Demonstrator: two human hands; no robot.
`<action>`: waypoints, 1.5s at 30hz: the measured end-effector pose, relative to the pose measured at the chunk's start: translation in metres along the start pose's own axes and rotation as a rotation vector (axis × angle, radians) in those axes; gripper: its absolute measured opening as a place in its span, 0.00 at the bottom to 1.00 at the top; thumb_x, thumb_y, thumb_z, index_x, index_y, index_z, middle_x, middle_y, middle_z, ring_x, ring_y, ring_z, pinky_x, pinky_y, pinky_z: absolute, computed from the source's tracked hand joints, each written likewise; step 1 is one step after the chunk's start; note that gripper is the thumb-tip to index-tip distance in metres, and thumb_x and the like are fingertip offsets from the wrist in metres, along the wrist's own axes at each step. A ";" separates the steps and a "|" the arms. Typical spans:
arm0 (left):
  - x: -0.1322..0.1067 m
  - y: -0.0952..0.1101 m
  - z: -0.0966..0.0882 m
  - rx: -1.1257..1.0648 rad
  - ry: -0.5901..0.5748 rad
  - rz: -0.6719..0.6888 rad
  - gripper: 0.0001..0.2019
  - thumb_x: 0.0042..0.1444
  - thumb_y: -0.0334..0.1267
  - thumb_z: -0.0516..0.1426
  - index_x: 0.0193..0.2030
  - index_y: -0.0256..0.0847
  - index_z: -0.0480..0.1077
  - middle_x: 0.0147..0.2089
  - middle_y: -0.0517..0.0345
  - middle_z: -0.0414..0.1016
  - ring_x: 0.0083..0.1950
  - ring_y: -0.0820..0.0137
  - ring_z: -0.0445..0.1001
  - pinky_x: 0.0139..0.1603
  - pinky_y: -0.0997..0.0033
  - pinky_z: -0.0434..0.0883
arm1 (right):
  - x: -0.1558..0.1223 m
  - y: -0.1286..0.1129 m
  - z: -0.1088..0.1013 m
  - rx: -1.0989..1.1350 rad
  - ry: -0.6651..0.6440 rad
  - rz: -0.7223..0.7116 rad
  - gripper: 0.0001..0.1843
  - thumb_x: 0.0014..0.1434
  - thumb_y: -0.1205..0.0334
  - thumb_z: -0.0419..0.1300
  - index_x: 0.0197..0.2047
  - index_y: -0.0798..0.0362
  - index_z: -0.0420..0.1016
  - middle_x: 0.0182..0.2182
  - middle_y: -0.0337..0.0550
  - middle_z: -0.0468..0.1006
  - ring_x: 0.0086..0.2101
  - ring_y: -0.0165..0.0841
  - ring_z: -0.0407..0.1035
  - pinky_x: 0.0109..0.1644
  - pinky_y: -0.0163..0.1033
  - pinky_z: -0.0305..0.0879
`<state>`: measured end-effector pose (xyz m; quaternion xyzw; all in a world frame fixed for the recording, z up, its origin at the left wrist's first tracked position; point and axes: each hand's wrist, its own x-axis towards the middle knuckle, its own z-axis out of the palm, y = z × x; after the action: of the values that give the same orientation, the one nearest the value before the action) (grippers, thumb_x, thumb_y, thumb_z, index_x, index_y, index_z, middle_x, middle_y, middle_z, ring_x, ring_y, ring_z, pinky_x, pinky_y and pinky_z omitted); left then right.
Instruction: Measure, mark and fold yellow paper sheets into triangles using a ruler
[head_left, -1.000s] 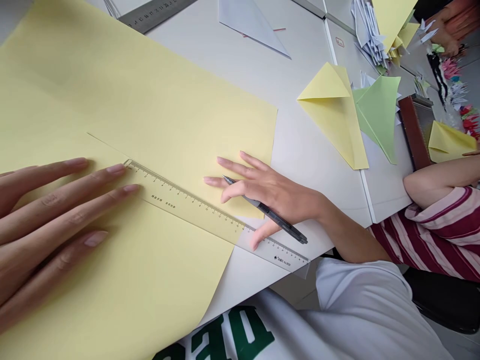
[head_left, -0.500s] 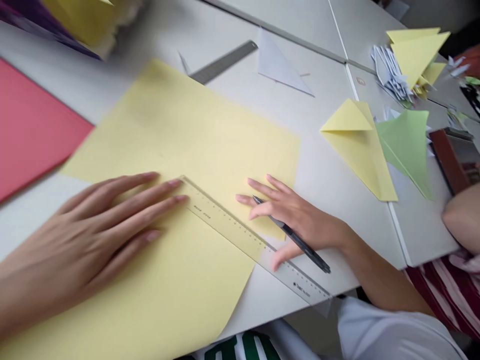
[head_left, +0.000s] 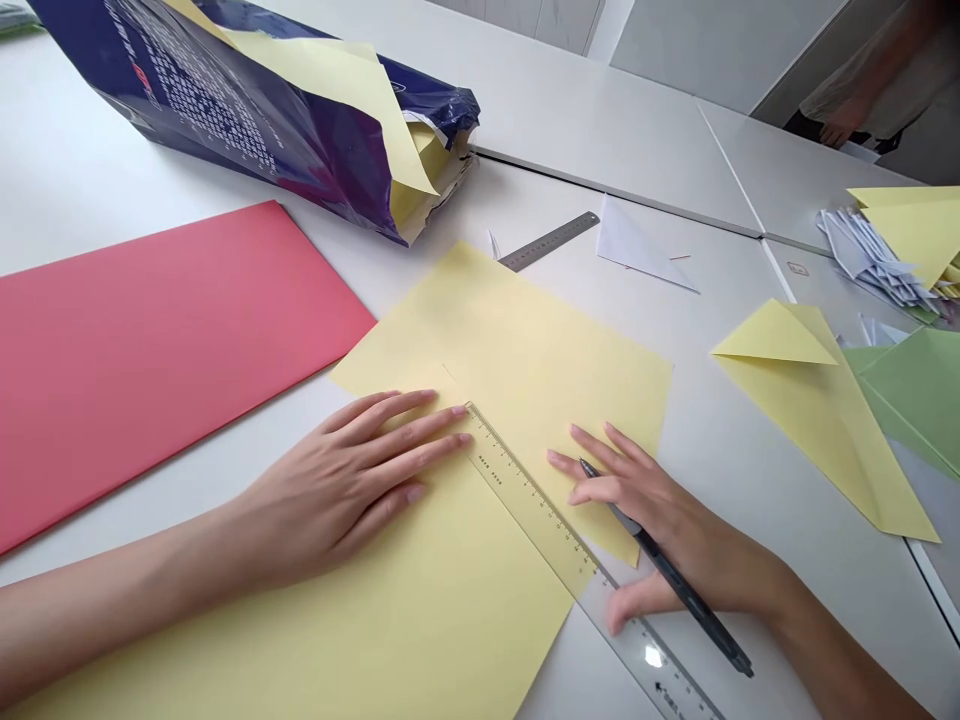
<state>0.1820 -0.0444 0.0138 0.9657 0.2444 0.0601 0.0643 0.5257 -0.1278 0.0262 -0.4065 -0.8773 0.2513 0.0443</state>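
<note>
A large yellow paper sheet (head_left: 517, 370) lies folded on the white table (head_left: 615, 120). A clear plastic ruler (head_left: 547, 515) lies along the folded edge. My left hand (head_left: 352, 480) rests flat on the paper, fingers stretched out, fingertips at the ruler's far end. My right hand (head_left: 645, 510) lies on the paper beside the ruler with a black pen (head_left: 675, 580) gripped between its fingers; its thumb presses the ruler's near part.
A red sheet (head_left: 150, 340) lies at left. A dark blue paper pack (head_left: 247, 110) with yellow sheets sits behind. A metal ruler (head_left: 551, 240), a white folded triangle (head_left: 637, 245), yellow (head_left: 817, 410) and green (head_left: 911, 390) folded papers lie to the right. Another person stands far right.
The view has pulled back and swung left, bringing the red sheet and the blue pack into sight. Both hands keep their places on the paper and ruler.
</note>
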 end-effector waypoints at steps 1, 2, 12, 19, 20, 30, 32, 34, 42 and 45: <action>0.000 0.000 0.000 0.000 -0.003 0.000 0.28 0.69 0.44 0.44 0.74 0.54 0.41 0.74 0.69 0.49 0.75 0.67 0.48 0.73 0.63 0.48 | 0.000 0.000 0.000 -0.001 0.001 -0.002 0.38 0.50 0.34 0.65 0.56 0.45 0.57 0.69 0.45 0.57 0.72 0.40 0.33 0.75 0.56 0.37; 0.000 0.000 0.000 -0.002 -0.005 -0.002 0.28 0.69 0.44 0.44 0.74 0.54 0.40 0.74 0.70 0.49 0.75 0.67 0.49 0.73 0.63 0.48 | 0.000 0.000 -0.001 -0.001 0.004 -0.003 0.38 0.50 0.34 0.65 0.55 0.45 0.57 0.69 0.45 0.57 0.72 0.40 0.33 0.75 0.57 0.37; 0.002 0.001 0.001 0.027 0.021 0.013 0.28 0.69 0.43 0.44 0.74 0.56 0.41 0.74 0.72 0.48 0.74 0.67 0.49 0.73 0.65 0.48 | 0.003 -0.002 0.006 0.286 0.264 0.022 0.27 0.62 0.35 0.53 0.53 0.46 0.65 0.57 0.45 0.74 0.66 0.42 0.56 0.74 0.57 0.39; 0.000 0.000 0.003 0.025 0.045 0.039 0.28 0.69 0.43 0.45 0.74 0.53 0.43 0.74 0.70 0.47 0.75 0.68 0.48 0.74 0.66 0.44 | 0.059 -0.015 -0.006 0.907 0.517 0.224 0.13 0.68 0.51 0.51 0.41 0.49 0.72 0.31 0.38 0.75 0.31 0.31 0.73 0.39 0.39 0.74; 0.000 0.000 0.004 0.021 0.048 0.039 0.28 0.69 0.43 0.46 0.74 0.53 0.43 0.74 0.70 0.48 0.75 0.68 0.48 0.74 0.66 0.44 | 0.075 -0.016 -0.007 0.960 0.537 0.230 0.15 0.67 0.50 0.52 0.35 0.51 0.71 0.28 0.37 0.74 0.29 0.30 0.72 0.34 0.37 0.73; -0.001 0.000 0.007 -0.044 0.055 0.018 0.27 0.68 0.43 0.46 0.72 0.57 0.47 0.73 0.70 0.53 0.74 0.67 0.50 0.74 0.62 0.49 | 0.142 -0.014 0.006 0.893 0.647 0.216 0.23 0.62 0.55 0.59 0.21 0.51 0.54 0.15 0.29 0.60 0.18 0.21 0.55 0.22 0.29 0.54; 0.000 0.000 0.007 -0.040 0.058 0.022 0.27 0.68 0.42 0.47 0.72 0.56 0.47 0.73 0.69 0.53 0.74 0.67 0.50 0.74 0.62 0.48 | 0.140 -0.013 0.006 0.890 0.631 0.210 0.23 0.63 0.56 0.59 0.21 0.51 0.54 0.16 0.29 0.59 0.18 0.22 0.55 0.22 0.30 0.54; 0.000 0.000 0.007 -0.032 0.058 0.017 0.27 0.68 0.42 0.47 0.72 0.56 0.47 0.73 0.70 0.53 0.74 0.67 0.50 0.75 0.62 0.47 | 0.140 -0.013 0.006 0.885 0.624 0.206 0.22 0.63 0.57 0.58 0.21 0.51 0.53 0.16 0.29 0.58 0.18 0.22 0.55 0.22 0.30 0.54; -0.001 0.000 0.005 -0.047 0.018 -0.009 0.30 0.67 0.44 0.47 0.73 0.58 0.42 0.72 0.71 0.53 0.74 0.64 0.53 0.74 0.56 0.51 | 0.140 -0.014 0.005 0.898 0.605 0.238 0.21 0.62 0.59 0.58 0.21 0.51 0.54 0.16 0.29 0.57 0.18 0.21 0.55 0.22 0.29 0.54; -0.002 0.000 0.005 -0.060 0.017 -0.013 0.30 0.67 0.44 0.47 0.73 0.59 0.43 0.72 0.72 0.52 0.73 0.64 0.54 0.75 0.56 0.51 | 0.140 -0.014 0.004 0.895 0.603 0.240 0.21 0.62 0.59 0.58 0.21 0.51 0.54 0.16 0.29 0.57 0.18 0.21 0.56 0.22 0.30 0.54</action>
<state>0.1812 -0.0453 0.0083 0.9612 0.2491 0.0751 0.0914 0.4213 -0.0343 0.0114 -0.4990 -0.5810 0.4754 0.4329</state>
